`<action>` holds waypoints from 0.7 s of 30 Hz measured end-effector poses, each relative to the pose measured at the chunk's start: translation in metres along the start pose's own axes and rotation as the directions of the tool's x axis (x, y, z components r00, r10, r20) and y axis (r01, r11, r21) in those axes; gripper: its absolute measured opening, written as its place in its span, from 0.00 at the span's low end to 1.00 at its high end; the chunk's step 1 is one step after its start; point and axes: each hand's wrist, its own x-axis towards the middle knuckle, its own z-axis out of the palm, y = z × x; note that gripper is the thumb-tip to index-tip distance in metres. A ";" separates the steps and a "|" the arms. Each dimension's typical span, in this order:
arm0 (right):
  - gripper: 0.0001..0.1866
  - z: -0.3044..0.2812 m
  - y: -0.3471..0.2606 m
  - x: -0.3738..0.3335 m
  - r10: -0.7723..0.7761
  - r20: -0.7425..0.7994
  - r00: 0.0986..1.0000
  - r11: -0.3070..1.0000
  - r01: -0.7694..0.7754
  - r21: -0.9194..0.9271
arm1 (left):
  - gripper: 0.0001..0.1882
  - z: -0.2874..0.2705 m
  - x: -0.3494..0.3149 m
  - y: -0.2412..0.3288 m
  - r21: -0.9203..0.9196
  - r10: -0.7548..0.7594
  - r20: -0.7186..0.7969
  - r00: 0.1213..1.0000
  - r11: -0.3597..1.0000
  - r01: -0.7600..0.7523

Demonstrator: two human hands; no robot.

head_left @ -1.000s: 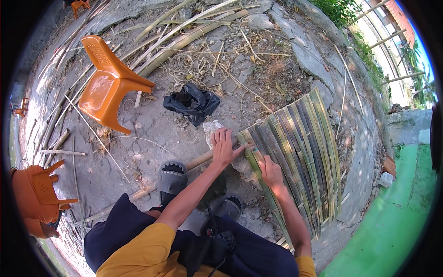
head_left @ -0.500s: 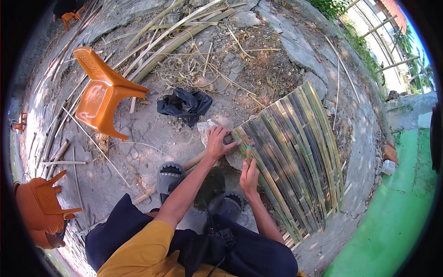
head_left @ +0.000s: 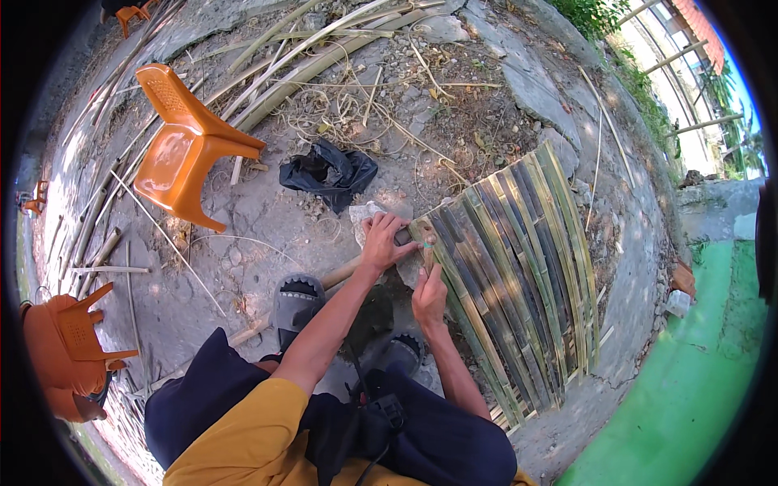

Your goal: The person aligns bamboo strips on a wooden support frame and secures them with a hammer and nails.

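A panel of split bamboo slats (head_left: pixel 510 271), green, tan and dark, fans out on the ground to my right. My left hand (head_left: pixel 381 243) is at its upper left corner, fingers curled around a small dark block (head_left: pixel 403 236) beside the first slat. The thumb reaches toward the slat's end. Just below, my right hand (head_left: pixel 429 298) grips a wooden-handled tool (head_left: pixel 429 257) with a teal band near its top; I cannot make out its working end. A pale stone (head_left: pixel 362 219) lies beside the left hand.
A black plastic bag (head_left: pixel 328 174) lies ahead, with an orange plastic chair (head_left: pixel 174 158) left of it. Bamboo poles (head_left: pixel 284 85) and loose strips cover the ground at the back. A person in orange (head_left: pixel 57 344) is at the far left. Green-painted ground (head_left: pixel 664 389) lies right.
The right hand and its tool have shifted slightly up and left, nearer the left hand. The left hand stays at the panel's corner. The whole view has tilted slightly.
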 end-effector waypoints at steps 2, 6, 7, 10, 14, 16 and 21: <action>0.11 -0.011 -0.012 -0.002 -0.148 -0.184 0.972 0.972 0.177 0.155 | 0.31 -0.001 0.004 0.000 -0.005 0.008 -0.025 1.000 1.000 -0.008; 0.11 -0.008 -0.005 -0.002 -0.141 -0.131 0.981 0.979 0.158 0.131 | 0.30 -0.003 0.006 -0.001 0.036 0.038 -0.055 0.998 0.999 -0.036; 0.11 -0.008 -0.003 0.000 -0.089 -0.049 0.995 0.995 0.090 0.030 | 0.30 -0.002 0.003 0.001 0.034 0.038 -0.058 0.998 0.999 -0.036; 0.12 -0.011 -0.005 -0.001 -0.008 0.016 1.000 1.000 0.008 -0.029 | 0.29 -0.003 -0.002 0.002 0.007 0.022 -0.054 0.998 1.000 -0.022; 0.16 -0.004 0.008 -0.004 -0.084 -0.044 0.995 0.996 0.086 0.023 | 0.29 -0.001 0.003 0.004 0.001 0.028 -0.060 0.998 1.000 -0.028; 0.16 -0.003 0.013 -0.001 -0.067 0.028 0.997 0.997 0.067 -0.031 | 0.28 0.001 0.002 0.002 0.004 0.028 -0.063 0.998 1.000 -0.028; 0.14 -0.020 -0.014 -0.005 -0.210 -0.129 0.969 0.957 0.230 0.177 | 0.30 -0.002 0.002 -0.002 0.045 0.016 -0.028 0.999 0.999 -0.015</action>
